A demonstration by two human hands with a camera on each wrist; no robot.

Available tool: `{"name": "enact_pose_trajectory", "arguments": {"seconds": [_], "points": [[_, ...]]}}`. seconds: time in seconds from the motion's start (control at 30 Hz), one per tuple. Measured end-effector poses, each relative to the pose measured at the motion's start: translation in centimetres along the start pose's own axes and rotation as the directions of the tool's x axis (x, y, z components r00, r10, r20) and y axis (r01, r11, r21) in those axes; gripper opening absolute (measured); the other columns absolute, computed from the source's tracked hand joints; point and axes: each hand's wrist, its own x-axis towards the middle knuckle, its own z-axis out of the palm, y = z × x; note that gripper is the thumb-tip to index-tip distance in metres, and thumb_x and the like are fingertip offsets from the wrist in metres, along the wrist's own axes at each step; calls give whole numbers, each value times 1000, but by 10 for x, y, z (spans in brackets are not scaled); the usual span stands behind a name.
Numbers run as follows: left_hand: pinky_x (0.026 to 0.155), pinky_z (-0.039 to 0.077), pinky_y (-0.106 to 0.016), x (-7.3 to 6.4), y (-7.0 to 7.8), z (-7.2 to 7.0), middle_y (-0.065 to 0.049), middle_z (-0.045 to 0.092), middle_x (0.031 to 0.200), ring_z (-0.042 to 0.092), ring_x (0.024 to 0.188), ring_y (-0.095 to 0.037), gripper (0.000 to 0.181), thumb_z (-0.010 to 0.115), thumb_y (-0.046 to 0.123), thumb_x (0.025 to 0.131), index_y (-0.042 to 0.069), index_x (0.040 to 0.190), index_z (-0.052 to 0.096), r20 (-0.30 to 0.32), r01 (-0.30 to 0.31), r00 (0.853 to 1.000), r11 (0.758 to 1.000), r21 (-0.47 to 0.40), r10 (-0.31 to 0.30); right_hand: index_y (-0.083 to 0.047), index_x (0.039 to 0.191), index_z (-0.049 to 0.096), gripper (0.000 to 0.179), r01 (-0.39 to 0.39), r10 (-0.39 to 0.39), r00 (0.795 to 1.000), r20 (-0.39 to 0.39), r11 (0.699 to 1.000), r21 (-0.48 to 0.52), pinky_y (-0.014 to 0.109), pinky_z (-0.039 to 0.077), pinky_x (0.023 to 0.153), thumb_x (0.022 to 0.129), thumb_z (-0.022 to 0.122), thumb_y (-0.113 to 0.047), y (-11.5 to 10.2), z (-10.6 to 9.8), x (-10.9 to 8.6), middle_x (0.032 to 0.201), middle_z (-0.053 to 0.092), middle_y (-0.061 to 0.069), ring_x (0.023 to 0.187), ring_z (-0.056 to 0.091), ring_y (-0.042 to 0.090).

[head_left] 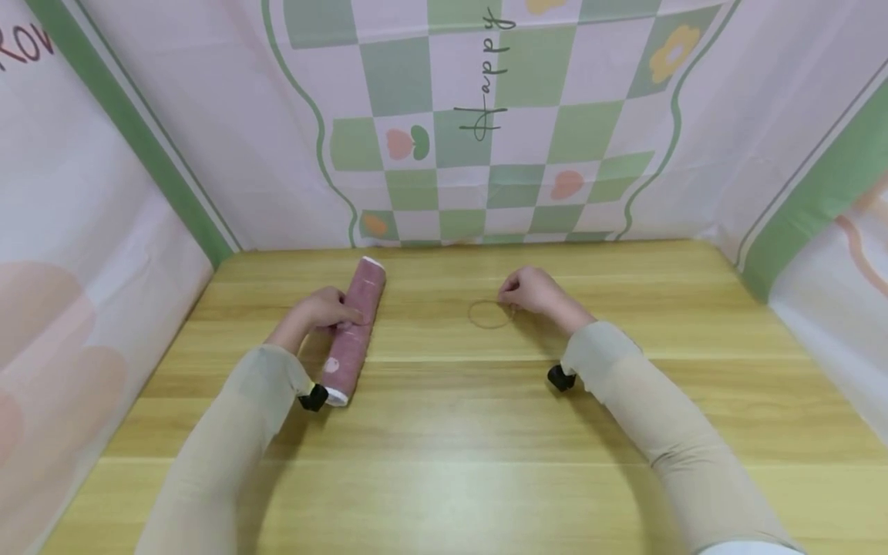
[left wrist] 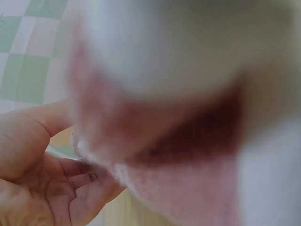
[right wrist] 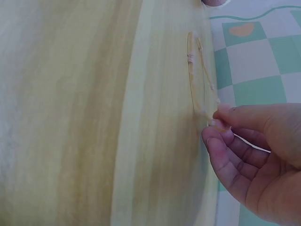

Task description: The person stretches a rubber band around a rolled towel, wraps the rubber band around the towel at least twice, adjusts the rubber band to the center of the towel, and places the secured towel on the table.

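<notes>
Your left hand (head_left: 322, 308) reaches across the middle of the roll (head_left: 355, 339) from its left side and appears to grip it, fingers over the top; the left wrist view is too blurred up close to show how firm that hold is; your right hand (head_left: 533, 290) pinches the band (right wrist: 191, 77) between thumb and fingertips, with the other fingers loosely bent; the loop hangs open to the left of those fingertips, and you cannot tell whether its lower edge touches the table (head_left: 444, 432).

The roll lies on the left of the table, slanting from near left to far right, its pale ends showing; the band is over the far part, right of the roll and well apart from it; nothing circles the roll that you can see.

As for how far along you are, the rolling looks finished, since the roll keeps one even tube shape under your hand; the band is picked up and ready as a loop, but not yet around the roll; what seems left is to bring the two together, open the loop over an end and seat it along the tube.

Beyond the table's far edge hangs a checked cloth (head_left: 527, 139).
</notes>
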Motion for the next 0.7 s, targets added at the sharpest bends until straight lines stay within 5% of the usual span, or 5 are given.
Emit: {"name": "enact_pose_trajectory", "arguments": {"seconds": [0.13, 0.47, 0.7], "points": [[61, 46, -25, 0, 2, 0, -4, 54, 76, 50, 66, -12, 30, 73, 23, 89, -1, 93, 57, -8, 0, 1000, 1000, 11, 0, 7, 99, 73, 14, 6, -6, 1000, 4, 1000, 11, 26, 53, 66, 99, 67, -6, 0, 0, 0, 83, 71, 11, 71, 63, 16], [58, 44, -24, 0, 2, 1, -2, 52, 77, 48, 64, -10, 29, 74, 20, 89, -3, 98, 59, -18, 15, 1000, 1000, 8, -15, 5, 99, 73, 13, 21, -21, 1000, -9, 1000, 16, 27, 52, 67, 99, 67, -6, -1, 3, -1, 81, 70, 10, 72, 62, 17], [78, 56, -32, -4, 5, -1, -18, 63, 105, 62, 90, -24, 54, 72, 20, 90, -17, 125, 55, -19, 17, 1000, 1000, -13, -18, 4, 101, 73, 14, 19, -18, 999, -30, 999, 35, 29, 53, 69, 99, 66, -8, -1, 5, -2, 85, 70, 11, 75, 63, 19]]}}
